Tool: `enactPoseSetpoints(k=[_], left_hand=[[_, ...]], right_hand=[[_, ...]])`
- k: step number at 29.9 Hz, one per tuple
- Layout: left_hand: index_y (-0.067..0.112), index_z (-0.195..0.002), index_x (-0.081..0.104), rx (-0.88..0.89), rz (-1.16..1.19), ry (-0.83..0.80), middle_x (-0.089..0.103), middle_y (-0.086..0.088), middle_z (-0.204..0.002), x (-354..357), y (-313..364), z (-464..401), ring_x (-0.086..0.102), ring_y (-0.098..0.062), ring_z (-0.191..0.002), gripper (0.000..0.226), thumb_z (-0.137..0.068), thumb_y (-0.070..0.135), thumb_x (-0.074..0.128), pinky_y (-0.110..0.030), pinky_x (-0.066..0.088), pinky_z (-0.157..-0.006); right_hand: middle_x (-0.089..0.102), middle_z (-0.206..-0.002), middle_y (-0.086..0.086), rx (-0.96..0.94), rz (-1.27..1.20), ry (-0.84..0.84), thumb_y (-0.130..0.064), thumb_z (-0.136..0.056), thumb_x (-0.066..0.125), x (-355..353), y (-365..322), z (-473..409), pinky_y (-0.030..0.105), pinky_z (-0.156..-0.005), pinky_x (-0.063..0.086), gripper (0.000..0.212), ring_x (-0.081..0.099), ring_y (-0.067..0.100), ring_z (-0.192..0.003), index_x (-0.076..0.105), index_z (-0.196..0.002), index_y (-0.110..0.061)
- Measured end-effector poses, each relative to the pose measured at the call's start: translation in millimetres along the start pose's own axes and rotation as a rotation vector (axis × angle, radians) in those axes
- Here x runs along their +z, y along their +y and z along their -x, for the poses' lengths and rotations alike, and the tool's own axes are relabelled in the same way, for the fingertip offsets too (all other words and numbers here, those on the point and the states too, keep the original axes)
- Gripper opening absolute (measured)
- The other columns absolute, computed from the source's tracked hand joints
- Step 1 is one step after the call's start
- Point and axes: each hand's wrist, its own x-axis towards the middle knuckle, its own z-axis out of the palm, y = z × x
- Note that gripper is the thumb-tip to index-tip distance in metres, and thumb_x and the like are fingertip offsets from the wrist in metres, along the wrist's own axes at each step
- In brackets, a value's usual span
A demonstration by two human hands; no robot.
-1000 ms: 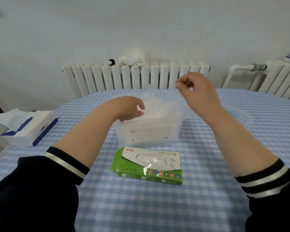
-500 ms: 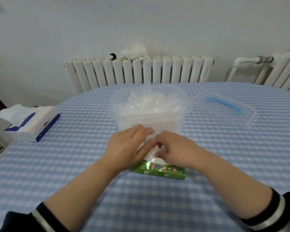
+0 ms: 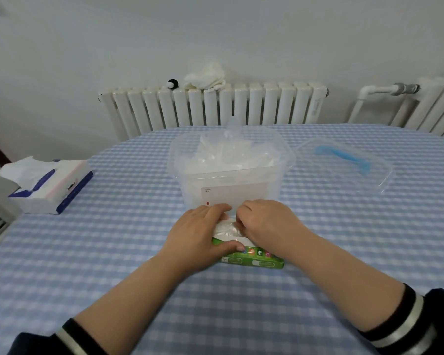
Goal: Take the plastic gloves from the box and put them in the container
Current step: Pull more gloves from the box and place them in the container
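- Left hand (image 3: 199, 233) presses the green box (image 3: 254, 258) onto the counter (image 3: 128, 252), thumb along its front edge
- Right hand (image 3: 263, 222) fingers curl at the opening, apparently pinching a glove (image 3: 226, 228) — draw it up slowly; the container (image 3: 231, 172) stands just behind, already well filled

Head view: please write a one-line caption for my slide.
Both hands, left and right, work at the green glove box before a clear container full of plastic gloves.
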Motion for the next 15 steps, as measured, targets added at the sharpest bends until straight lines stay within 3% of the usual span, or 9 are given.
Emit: enactPoseSetpoints(k=[3, 5, 8, 11, 15], left_hand=[[0.029, -0.139, 0.040, -0.042, 0.012, -0.022, 0.058, 0.017, -0.125, -2.8, 4.6, -0.2, 0.051, -0.008, -0.115, 0.094, -0.063, 0.083, 0.051, -0.021, 0.032, -0.090], [0.028, -0.139, 0.040, -0.044, 0.020, -0.003, 0.059, 0.016, -0.124, -2.6, 5.0, 0.2, 0.053, -0.009, -0.114, 0.094, -0.062, 0.080, 0.055, -0.022, 0.033, -0.089], [0.027, -0.137, 0.043, -0.044, 0.037, 0.011, 0.060, 0.014, -0.119, -2.1, 3.5, 0.8, 0.055, -0.010, -0.109, 0.094, -0.061, 0.080, 0.060, -0.022, 0.035, -0.086], [0.028, -0.137, 0.041, -0.053, 0.001, 0.000, 0.059, 0.013, -0.119, -3.6, 5.4, 0.0, 0.054, -0.010, -0.110, 0.093, -0.063, 0.079, 0.064, -0.022, 0.035, -0.084], [0.031, -0.137, 0.039, -0.088, 0.027, -0.018, 0.056, 0.019, -0.121, -6.2, 7.5, -0.6, 0.050, -0.007, -0.114, 0.090, -0.064, 0.073, 0.069, -0.020, 0.033, -0.087]], right_hand=[[0.064, -0.091, 0.004, 0.010, -0.033, -0.065, -0.024, -0.098, 0.049, -0.4, -0.1, 2.6, 0.032, -0.058, 0.035, 0.016, 0.061, 0.025, -0.078, 0.059, -0.100, -0.011], [0.062, -0.100, 0.003, 0.031, -0.091, -0.012, -0.025, -0.102, 0.042, 0.4, -0.1, 4.9, 0.031, -0.062, 0.035, 0.020, 0.059, 0.024, -0.084, 0.055, -0.108, -0.012], [0.062, -0.095, 0.000, 0.078, -0.244, 0.035, -0.026, -0.102, 0.041, -6.3, -7.1, 4.5, 0.028, -0.061, 0.032, 0.015, 0.053, 0.018, -0.074, 0.050, -0.102, -0.015], [0.061, -0.089, -0.007, 0.178, -0.458, 0.005, -0.025, -0.101, 0.038, -17.2, -5.7, 3.0, 0.031, -0.063, 0.040, 0.008, 0.053, 0.014, -0.070, 0.041, -0.094, -0.021], [0.056, -0.069, -0.008, 0.262, -0.754, 0.345, -0.022, -0.102, 0.039, -39.3, 9.0, 5.2, 0.025, -0.060, 0.046, 0.019, 0.055, 0.008, -0.062, 0.040, -0.085, -0.029]])
